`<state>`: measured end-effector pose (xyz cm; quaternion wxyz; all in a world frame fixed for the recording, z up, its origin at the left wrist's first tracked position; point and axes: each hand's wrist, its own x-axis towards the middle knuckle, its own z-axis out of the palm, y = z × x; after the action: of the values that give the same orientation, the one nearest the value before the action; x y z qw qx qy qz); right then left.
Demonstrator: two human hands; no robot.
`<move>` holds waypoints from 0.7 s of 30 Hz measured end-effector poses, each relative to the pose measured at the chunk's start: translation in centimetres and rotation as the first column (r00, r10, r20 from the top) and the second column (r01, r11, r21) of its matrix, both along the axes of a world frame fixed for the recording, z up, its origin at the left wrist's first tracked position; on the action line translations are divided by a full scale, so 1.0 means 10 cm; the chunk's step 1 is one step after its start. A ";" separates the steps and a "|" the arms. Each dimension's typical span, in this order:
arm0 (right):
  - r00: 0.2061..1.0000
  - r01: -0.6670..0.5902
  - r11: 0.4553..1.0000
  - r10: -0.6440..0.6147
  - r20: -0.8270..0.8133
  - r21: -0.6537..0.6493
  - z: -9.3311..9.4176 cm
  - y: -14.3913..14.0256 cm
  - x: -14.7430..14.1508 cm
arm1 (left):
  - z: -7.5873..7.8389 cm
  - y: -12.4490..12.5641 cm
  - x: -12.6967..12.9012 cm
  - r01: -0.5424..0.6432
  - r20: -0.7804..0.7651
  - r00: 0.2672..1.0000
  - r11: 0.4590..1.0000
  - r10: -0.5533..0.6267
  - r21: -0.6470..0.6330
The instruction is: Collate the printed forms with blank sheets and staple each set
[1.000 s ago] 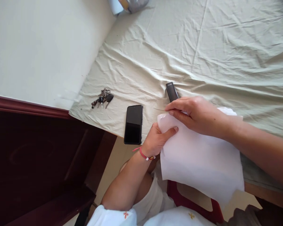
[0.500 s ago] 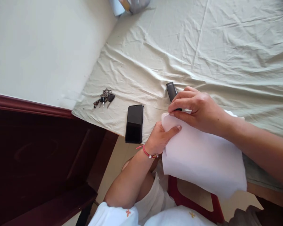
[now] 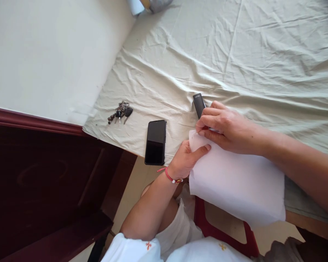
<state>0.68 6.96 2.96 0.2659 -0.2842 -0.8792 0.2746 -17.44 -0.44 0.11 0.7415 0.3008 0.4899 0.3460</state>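
A plain white sheet of paper [image 3: 235, 182] lies at the near edge of the bench [image 3: 248, 54], its lower part hanging past the edge over a red stool [image 3: 205, 225]. The left hand [image 3: 184, 160] pinches the sheet's left corner, thumb on top, grip closed on it. The right hand [image 3: 226, 127] presses the top corner with fingers together, covering the lower end of a small black device [image 3: 199, 103]. A black phone [image 3: 155, 142] lies just left near the edge; keys [image 3: 120, 111] lie farther left. Wrinkled cloth beyond is open
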 end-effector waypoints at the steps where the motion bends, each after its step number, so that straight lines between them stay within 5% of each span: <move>1: 1.000 0.005 1.000 -0.005 0.009 -0.015 0.00 0.00 0.00 | 0.00 0.00 0.00 0.000 0.004 1.000 1.000 0.000 -0.002; 21: 1.000 -0.008 1.000 0.008 0.000 -0.003 -0.04 0.01 0.00 | -0.01 -0.01 -0.03 0.058 -0.006 0.998 0.998 -0.058 0.025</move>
<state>0.64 7.03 2.60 0.2642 -0.2810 -0.8800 0.2772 -17.70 -0.55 0.06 0.7461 0.3250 0.4784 0.3299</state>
